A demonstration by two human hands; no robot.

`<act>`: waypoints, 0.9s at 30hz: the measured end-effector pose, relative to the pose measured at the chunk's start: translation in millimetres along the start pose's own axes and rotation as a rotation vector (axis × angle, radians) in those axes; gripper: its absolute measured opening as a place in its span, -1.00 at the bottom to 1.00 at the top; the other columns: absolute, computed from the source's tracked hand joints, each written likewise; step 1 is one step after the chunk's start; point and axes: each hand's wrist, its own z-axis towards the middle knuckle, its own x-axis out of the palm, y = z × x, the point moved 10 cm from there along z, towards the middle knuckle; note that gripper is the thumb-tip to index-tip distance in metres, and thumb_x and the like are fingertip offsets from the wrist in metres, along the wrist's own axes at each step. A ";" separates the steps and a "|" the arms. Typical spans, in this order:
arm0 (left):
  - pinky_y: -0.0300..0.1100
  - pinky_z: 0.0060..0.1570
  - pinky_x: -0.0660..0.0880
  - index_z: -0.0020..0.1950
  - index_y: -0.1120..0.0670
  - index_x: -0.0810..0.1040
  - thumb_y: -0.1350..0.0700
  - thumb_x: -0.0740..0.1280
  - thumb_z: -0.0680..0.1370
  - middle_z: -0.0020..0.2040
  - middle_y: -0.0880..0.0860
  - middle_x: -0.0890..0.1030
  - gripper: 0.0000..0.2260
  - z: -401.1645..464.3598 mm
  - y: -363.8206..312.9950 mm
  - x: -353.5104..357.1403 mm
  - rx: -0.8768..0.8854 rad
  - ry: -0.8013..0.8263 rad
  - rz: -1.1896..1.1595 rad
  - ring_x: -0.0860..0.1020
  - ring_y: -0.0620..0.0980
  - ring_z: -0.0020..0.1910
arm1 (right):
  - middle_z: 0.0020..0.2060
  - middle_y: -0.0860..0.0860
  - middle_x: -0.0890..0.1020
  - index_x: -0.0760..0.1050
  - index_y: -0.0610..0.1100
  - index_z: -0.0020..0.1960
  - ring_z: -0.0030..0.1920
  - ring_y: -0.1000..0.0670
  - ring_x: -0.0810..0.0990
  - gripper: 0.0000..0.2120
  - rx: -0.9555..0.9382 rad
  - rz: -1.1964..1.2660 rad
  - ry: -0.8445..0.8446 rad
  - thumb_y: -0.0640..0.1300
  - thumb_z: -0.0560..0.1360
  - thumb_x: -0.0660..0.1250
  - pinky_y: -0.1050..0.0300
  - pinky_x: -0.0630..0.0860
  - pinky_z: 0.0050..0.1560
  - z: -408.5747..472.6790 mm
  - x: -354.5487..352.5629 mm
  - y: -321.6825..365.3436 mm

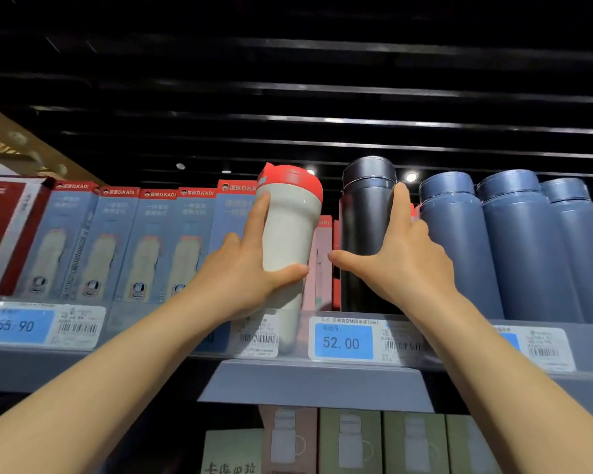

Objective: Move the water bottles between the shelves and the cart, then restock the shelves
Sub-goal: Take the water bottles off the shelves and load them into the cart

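Dark ceiling slats hang over a grey shelf (315, 378) whose front edge carries price tags (343, 342). Near the middle of that edge, the left hand (243, 278) grips a white bottle with a red lid (288, 234), thumb and fingers wrapped round it. Just beside it, the right hand (401, 258) holds a black bottle (363, 217), with blue bottles (514, 248) at its right and boxed bottles (144, 248) toward the left end.

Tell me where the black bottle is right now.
In the head view, the black bottle stands on the top shelf, right of centre, held by the right hand, between the white red-lidded bottle and blue bottles.
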 end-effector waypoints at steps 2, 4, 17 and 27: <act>0.02 0.06 0.49 0.52 -0.24 -0.34 -0.28 0.33 0.47 0.33 0.17 0.44 -0.07 -4.3 -1.3 -4.3 -0.001 -0.033 0.007 0.51 0.18 0.12 | 0.34 -0.13 0.41 -0.36 0.06 0.53 0.21 -0.22 0.50 0.18 -0.003 -0.016 0.005 0.45 0.27 0.36 0.00 0.38 -0.09 -1.0 -1.2 -1.9; -0.03 -0.06 0.48 0.53 -0.22 -0.30 -0.28 0.33 0.47 0.26 0.15 0.49 -0.09 -9.8 -2.3 -8.6 -0.009 -0.068 0.029 0.50 0.13 0.01 | 0.31 -0.10 0.46 -0.34 0.08 0.53 0.19 -0.21 0.52 0.18 -0.010 -0.014 0.022 0.48 0.25 0.35 0.01 0.39 -0.13 -3.7 -1.9 -4.5; 0.02 0.08 0.52 0.53 -0.27 -0.32 -0.17 0.52 0.36 0.24 0.10 0.53 0.10 -10.1 1.6 -10.2 -0.097 0.003 -0.098 0.53 0.15 0.09 | 0.32 -0.11 0.42 -0.34 0.16 0.51 0.19 -0.21 0.50 0.14 -0.075 0.026 0.060 0.26 0.32 0.47 0.01 0.38 -0.08 -17.7 2.0 -5.4; -0.05 0.09 0.48 0.53 -0.23 -0.38 -0.20 0.49 0.38 0.27 0.08 0.51 0.11 -11.7 2.1 -2.2 -0.067 -0.002 -0.011 0.53 0.12 0.14 | 0.31 -0.11 0.39 -0.28 0.15 0.52 0.17 -0.24 0.50 0.03 -0.063 -0.036 -0.021 0.34 0.37 0.37 -0.03 0.41 -0.01 -27.3 -5.6 -4.4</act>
